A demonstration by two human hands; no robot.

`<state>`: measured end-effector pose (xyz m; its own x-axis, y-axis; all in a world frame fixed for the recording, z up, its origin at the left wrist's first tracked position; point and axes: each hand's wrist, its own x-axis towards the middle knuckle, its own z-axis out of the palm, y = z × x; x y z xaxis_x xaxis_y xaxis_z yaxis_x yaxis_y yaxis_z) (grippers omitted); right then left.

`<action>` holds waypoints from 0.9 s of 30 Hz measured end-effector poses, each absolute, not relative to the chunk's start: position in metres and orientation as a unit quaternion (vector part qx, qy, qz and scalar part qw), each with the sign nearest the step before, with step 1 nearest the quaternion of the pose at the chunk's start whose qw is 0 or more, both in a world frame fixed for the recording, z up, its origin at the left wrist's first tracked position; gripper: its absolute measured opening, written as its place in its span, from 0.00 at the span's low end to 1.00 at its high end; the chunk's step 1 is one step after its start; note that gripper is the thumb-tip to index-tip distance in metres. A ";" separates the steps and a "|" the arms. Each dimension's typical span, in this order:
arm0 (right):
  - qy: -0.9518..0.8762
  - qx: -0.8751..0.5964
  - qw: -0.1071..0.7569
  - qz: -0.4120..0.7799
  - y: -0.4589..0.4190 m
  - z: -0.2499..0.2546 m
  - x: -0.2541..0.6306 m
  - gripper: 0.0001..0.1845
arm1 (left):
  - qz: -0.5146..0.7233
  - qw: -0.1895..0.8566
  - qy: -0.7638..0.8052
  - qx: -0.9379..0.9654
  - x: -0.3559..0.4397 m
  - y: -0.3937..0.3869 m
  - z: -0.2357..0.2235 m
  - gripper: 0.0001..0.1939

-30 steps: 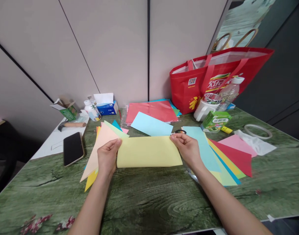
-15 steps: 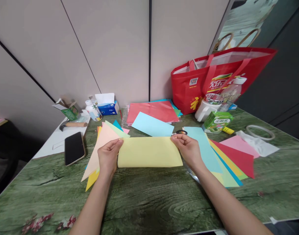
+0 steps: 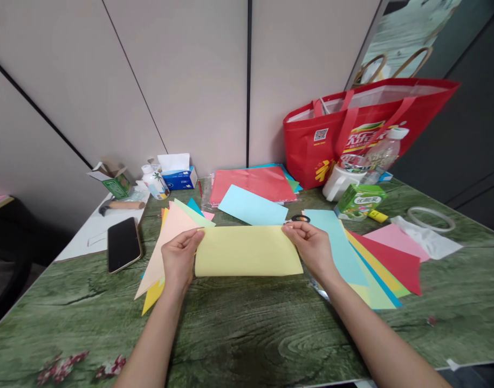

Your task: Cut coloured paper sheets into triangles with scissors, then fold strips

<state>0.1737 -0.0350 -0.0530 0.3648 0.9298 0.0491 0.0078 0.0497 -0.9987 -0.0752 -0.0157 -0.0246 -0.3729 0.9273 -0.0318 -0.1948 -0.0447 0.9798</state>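
Between my hands a yellow sheet of paper [image 3: 249, 252] is stretched out above the table, its long lower edge slightly curved. My left hand [image 3: 181, 256] pinches its upper left corner between thumb and fingers. At the upper right corner, my right hand [image 3: 311, 248] pinches it the same way. A fan of coloured paper with a peach sheet [image 3: 175, 226] on top lies by my left hand. Beside my right hand lies another fan, including a light blue sheet [image 3: 328, 231] and a red sheet [image 3: 400, 261]. Scissors [image 3: 300, 218] show partly just behind my right hand.
A pale blue sheet [image 3: 253, 206] rests on red paper [image 3: 247, 184] at the back. A phone [image 3: 123, 245] and a hammer [image 3: 123, 205] lie left. To the right stand a red bag [image 3: 311, 145], white mug [image 3: 339, 183], plastic bottle [image 3: 386, 153] and green carton [image 3: 360, 202].
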 end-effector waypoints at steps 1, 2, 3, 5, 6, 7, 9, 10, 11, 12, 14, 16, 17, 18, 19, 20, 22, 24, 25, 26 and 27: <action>-0.409 -0.571 0.597 0.386 -0.035 -0.053 0.174 0.15 | 0.636 0.441 0.531 0.345 -0.075 -0.016 -0.024 0.13; -0.409 -0.572 0.597 0.387 -0.035 -0.052 0.174 0.15 | 0.637 0.441 0.530 0.345 -0.075 -0.016 -0.024 0.13; -0.408 -0.572 0.597 0.388 -0.035 -0.052 0.174 0.15 | 0.638 0.440 0.529 0.345 -0.075 -0.016 -0.024 0.13; -0.407 -0.572 0.596 0.389 -0.035 -0.052 0.174 0.15 | 0.640 0.440 0.527 0.345 -0.075 -0.016 -0.024 0.13; -0.408 -0.572 0.595 0.390 -0.036 -0.052 0.174 0.15 | 0.640 0.440 0.527 0.345 -0.074 -0.016 -0.024 0.14; -0.408 -0.572 0.594 0.391 -0.036 -0.052 0.174 0.15 | 0.641 0.440 0.526 0.344 -0.074 -0.016 -0.023 0.14; -0.410 -0.572 0.593 0.391 -0.036 -0.052 0.174 0.15 | 0.641 0.440 0.527 0.344 -0.074 -0.015 -0.024 0.14; -0.411 -0.572 0.592 0.392 -0.036 -0.052 0.174 0.16 | 0.641 0.439 0.527 0.344 -0.075 -0.015 -0.024 0.14; -0.412 -0.572 0.591 0.391 -0.036 -0.052 0.174 0.16 | 0.640 0.438 0.528 0.345 -0.075 -0.015 -0.024 0.14; -0.413 -0.572 0.591 0.391 -0.036 -0.052 0.174 0.16 | 0.639 0.438 0.529 0.346 -0.075 -0.015 -0.024 0.14; -0.415 -0.573 0.591 0.388 -0.035 -0.052 0.174 0.16 | 0.637 0.440 0.529 0.349 -0.076 -0.015 -0.024 0.14; -0.418 -0.572 0.591 0.386 -0.035 -0.052 0.174 0.16 | 0.635 0.442 0.526 0.352 -0.076 -0.016 -0.024 0.14; -0.420 -0.571 0.591 0.385 -0.035 -0.052 0.174 0.16 | 0.635 0.443 0.525 0.354 -0.076 -0.016 -0.024 0.14; -0.423 -0.569 0.591 0.384 -0.035 -0.052 0.174 0.16 | 0.636 0.444 0.523 0.353 -0.076 -0.016 -0.024 0.13; -0.427 -0.567 0.592 0.383 -0.034 -0.053 0.174 0.16 | 0.637 0.447 0.521 0.351 -0.077 -0.015 -0.024 0.13; -0.430 -0.563 0.593 0.382 -0.034 -0.053 0.174 0.15 | 0.637 0.450 0.520 0.348 -0.077 -0.015 -0.024 0.13; -0.439 -0.556 0.594 0.381 -0.034 -0.052 0.174 0.15 | 0.638 0.458 0.519 0.337 -0.079 -0.013 -0.025 0.13; -0.448 -0.547 0.595 0.382 -0.034 -0.051 0.173 0.14 | 0.638 0.466 0.520 0.325 -0.081 -0.011 -0.026 0.13; -0.453 -0.543 0.594 0.384 -0.034 -0.051 0.173 0.14 | 0.638 0.469 0.520 0.320 -0.083 -0.010 -0.027 0.13; -0.456 -0.538 0.593 0.387 -0.034 -0.050 0.172 0.14 | 0.638 0.472 0.520 0.316 -0.084 -0.008 -0.028 0.14; -0.458 -0.535 0.593 0.391 -0.034 -0.050 0.172 0.14 | 0.639 0.473 0.520 0.313 -0.085 -0.007 -0.028 0.14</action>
